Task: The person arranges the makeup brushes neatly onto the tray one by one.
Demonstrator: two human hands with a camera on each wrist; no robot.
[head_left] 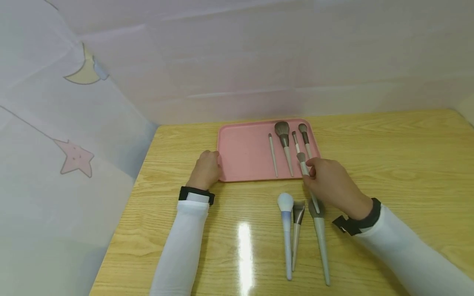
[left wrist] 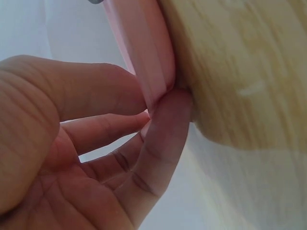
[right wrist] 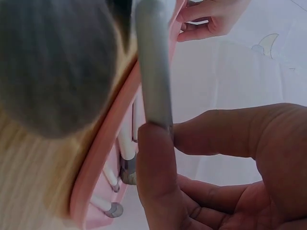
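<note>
My left hand holds the left rim of a pink tray; in the left wrist view the thumb and fingers pinch the tray's edge. Between the thumb and fingers of my right hand is a makeup brush with a pale handle. Its grey-brown bristles point away from me, over the tray's front right corner. On the right half of the tray lie several brushes, among them a large fluffy brush, a thin brush and a dark-ferruled brush.
In front of the tray, three brushes lie on the wooden table: a white-headed brush, a flat angled brush and a large grey-handled brush. The last lies partly under the held brush. A pale curtain hangs behind.
</note>
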